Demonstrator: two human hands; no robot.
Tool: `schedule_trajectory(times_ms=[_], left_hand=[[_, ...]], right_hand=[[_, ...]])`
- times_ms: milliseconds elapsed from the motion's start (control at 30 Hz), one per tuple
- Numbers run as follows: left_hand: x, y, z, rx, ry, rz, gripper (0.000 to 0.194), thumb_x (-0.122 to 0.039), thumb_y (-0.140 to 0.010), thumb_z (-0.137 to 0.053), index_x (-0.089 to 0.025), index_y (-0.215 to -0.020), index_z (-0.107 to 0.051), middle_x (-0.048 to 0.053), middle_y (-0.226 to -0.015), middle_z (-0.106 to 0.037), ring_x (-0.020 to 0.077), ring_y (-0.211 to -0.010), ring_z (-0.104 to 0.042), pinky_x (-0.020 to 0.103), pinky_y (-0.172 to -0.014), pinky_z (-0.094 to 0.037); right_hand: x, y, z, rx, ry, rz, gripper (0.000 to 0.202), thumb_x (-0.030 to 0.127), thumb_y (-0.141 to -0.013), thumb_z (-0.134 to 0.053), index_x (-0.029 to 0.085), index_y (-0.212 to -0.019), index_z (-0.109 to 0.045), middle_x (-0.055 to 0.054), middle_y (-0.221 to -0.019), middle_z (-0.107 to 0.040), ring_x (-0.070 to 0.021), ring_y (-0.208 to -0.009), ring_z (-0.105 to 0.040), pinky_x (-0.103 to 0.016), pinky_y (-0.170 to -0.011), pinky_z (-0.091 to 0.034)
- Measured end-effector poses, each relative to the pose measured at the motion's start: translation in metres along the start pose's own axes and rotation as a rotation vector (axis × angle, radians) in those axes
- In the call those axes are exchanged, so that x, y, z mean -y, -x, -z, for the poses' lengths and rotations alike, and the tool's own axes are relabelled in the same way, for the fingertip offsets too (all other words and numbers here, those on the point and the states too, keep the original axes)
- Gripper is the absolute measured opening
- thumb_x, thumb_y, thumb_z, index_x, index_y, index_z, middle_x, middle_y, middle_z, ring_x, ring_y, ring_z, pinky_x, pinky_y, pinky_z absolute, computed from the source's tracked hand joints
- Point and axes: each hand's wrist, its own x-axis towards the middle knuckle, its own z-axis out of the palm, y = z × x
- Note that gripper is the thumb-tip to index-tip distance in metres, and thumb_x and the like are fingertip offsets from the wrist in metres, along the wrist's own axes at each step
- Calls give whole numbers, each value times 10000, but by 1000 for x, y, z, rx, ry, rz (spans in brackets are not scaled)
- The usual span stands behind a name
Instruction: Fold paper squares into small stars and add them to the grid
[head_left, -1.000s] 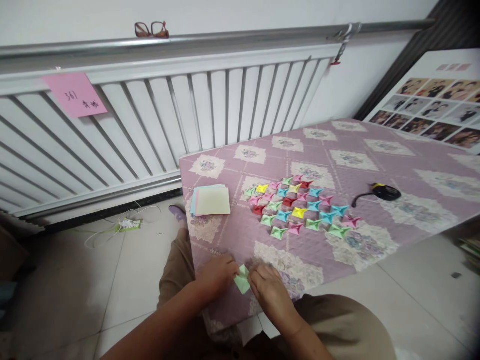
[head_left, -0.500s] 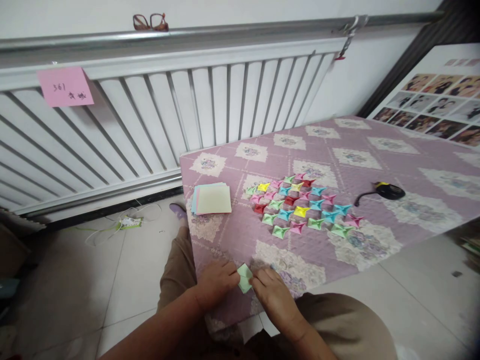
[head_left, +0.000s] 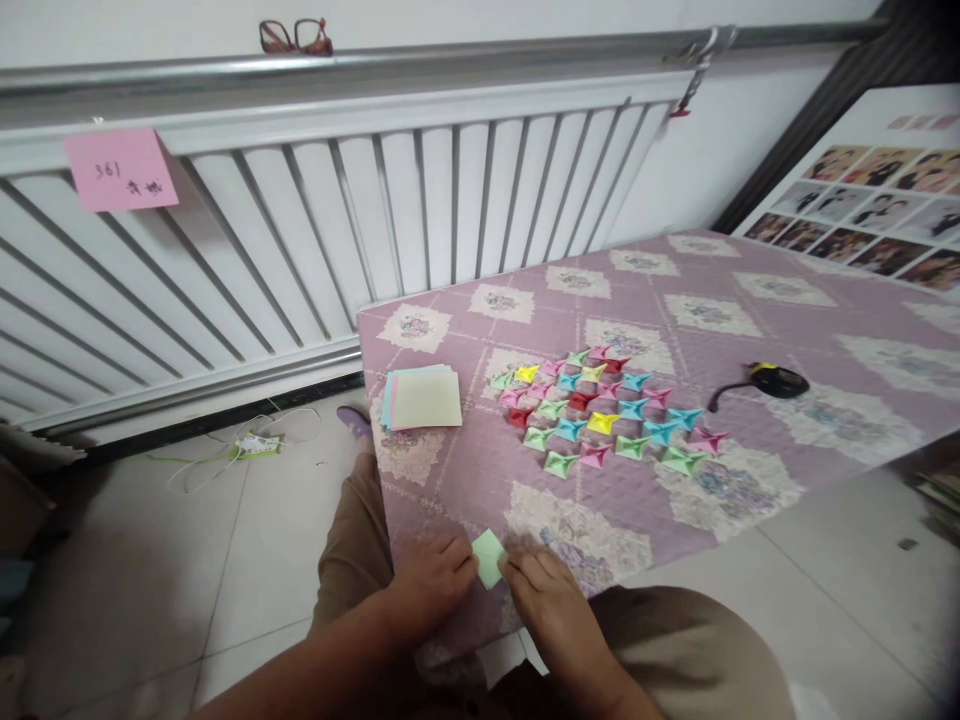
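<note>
A small folded light-green paper (head_left: 489, 558) lies turned like a diamond near the front edge of the table. My left hand (head_left: 439, 572) grips its left corner with bent fingers. From the other side, my right hand (head_left: 541, 590) has its fingers closed at the right corner. Fingertips and thumbs are partly hidden around the paper. Beyond my hands, several small folded paper shapes (head_left: 602, 422) in green, pink, red, blue and yellow stand in loose rows. To their left lies a stack of square paper sheets (head_left: 427, 399), a pale yellow one on top.
A patterned purple cloth covers the table (head_left: 465, 480). A black object with a strap (head_left: 778, 381) lies at the right. Behind stands a white radiator (head_left: 465, 200) under a pipe holding glasses (head_left: 295, 38). A power strip (head_left: 259, 445) is on the floor at left.
The green paper's upper face now looks smooth, where a fold line crossed it before. My right hand sits slightly lower, and both hands stay at the paper's corners.
</note>
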Motion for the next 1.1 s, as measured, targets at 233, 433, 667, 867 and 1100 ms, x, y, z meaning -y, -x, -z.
schedule_trajectory(times_ms=[233, 433, 667, 867, 1100], left_hand=[[-10, 6, 7, 80, -36, 6, 310, -264, -946, -449, -179, -1244, -470, 78, -1027, -563, 222, -925, -525, 337, -744, -435], [-17, 6, 12, 132, -40, 50, 346, -292, -945, -444, -188, -1274, -456, 92, -1087, -562, 243, -961, -525, 373, -802, -415], [-18, 9, 9, 164, 2, 77, 295, -298, -950, -432, -198, -1215, -513, 80, -1139, -560, 228, -990, -519, 381, -870, -394], [-17, 20, -4, 83, -19, 110, 426, -366, -942, -438, -166, -1318, -446, 106, -1245, -549, 250, -1107, -487, 390, -922, -358], [-15, 22, -8, -45, -87, 123, 480, -445, -891, -494, -152, -1271, -517, 102, -1203, -601, 256, -1039, -525, 376, -864, -364]], right_hand=[[14, 15, -5, -49, 80, -138, 312, 133, -827, -522, 237, -1106, -618, -24, -1105, -671, -225, -1056, -546, -376, -906, -335], [30, 16, -7, -69, 119, -232, 318, 142, -860, -457, 266, -1106, -616, -24, -1136, -673, -225, -1097, -551, -432, -964, -291], [49, 9, -20, -155, 81, -107, 339, 186, -929, -355, 218, -1174, -587, -27, -1145, -675, -170, -1106, -558, -382, -1096, -135], [39, 13, -7, -123, 174, 13, 319, 264, -929, -400, 219, -1187, -582, -30, -1196, -651, -168, -1149, -534, -367, -1093, -135], [23, 27, -9, -86, 299, 75, 361, 409, -902, -448, 238, -1177, -609, -13, -1213, -642, -178, -1095, -574, -323, -968, -317]])
